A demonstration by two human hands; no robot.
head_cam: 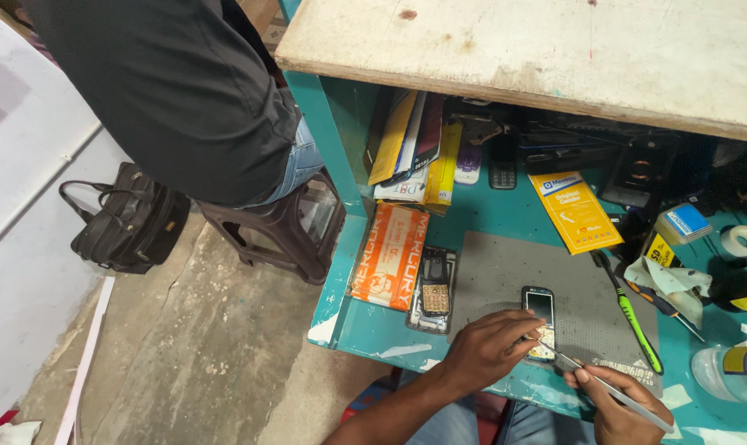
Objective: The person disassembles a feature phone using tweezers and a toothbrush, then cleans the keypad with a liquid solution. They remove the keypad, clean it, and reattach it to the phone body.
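Note:
A small keypad phone [540, 317] lies on a grey work mat [505, 280] on the teal bench. My left hand [489, 346] rests on the phone's lower end and holds it down. My right hand [617, 408] grips thin metal tweezers [592, 381], whose tip touches the phone's bottom edge beside my left fingers. A stripped phone frame [434, 290] with a bare keypad lies just left of the mat.
Green-handled screwdriver [633, 317] on the mat's right side. Orange packet [392, 255], yellow packet [575, 210], upright packets and phones under a wooden shelf [538, 49]. Tape roll [743, 241] and bottle [732, 371] at right. A person sits on a dark stool [283, 235]; black bag [126, 218] on the floor.

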